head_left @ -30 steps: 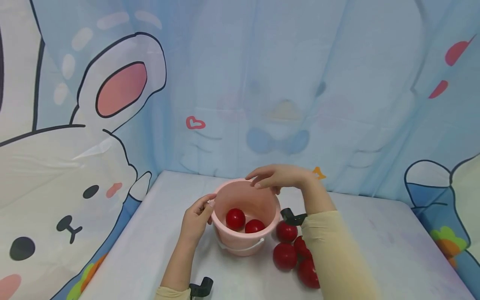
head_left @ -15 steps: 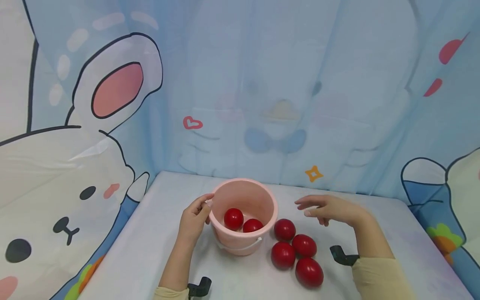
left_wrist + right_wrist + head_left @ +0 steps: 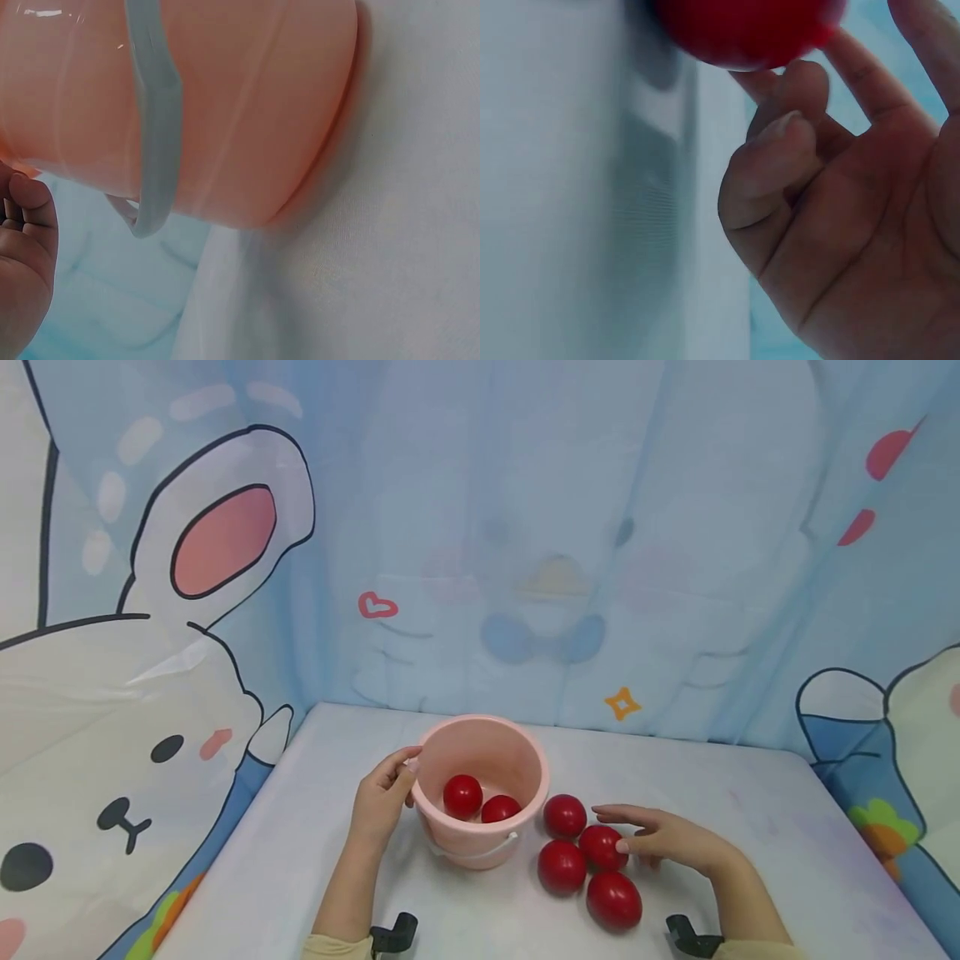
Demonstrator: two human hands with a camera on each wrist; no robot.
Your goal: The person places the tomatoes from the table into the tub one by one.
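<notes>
A pink bucket (image 3: 480, 842) with a pale handle (image 3: 159, 127) stands upright on the table, two glossy red apple-like balls (image 3: 462, 797) inside it. My left hand (image 3: 381, 797) holds the bucket's left rim between thumb and fingers; in the left wrist view only part of that hand shows. To the right of the bucket lies a cluster of several similar red balls (image 3: 562, 867). My right hand (image 3: 671, 839) is beside the back right ball (image 3: 601, 847), fingers spread, thumb over its right edge. The right wrist view shows a red ball (image 3: 750, 26) at the fingertips; firm contact is unclear.
A white-covered table (image 3: 712, 785) spreads beneath everything. Behind it hangs a light blue cartoon curtain (image 3: 480, 527), meeting the table's back edge. The frontmost red ball (image 3: 614, 901) sits below the right hand's fingers, and another (image 3: 565, 816) lies close to the bucket.
My right hand has moved from above the bucket's rim out to the right, then down to the red balls. The left hand still holds the rim. Two balls remain visible inside the bucket.
</notes>
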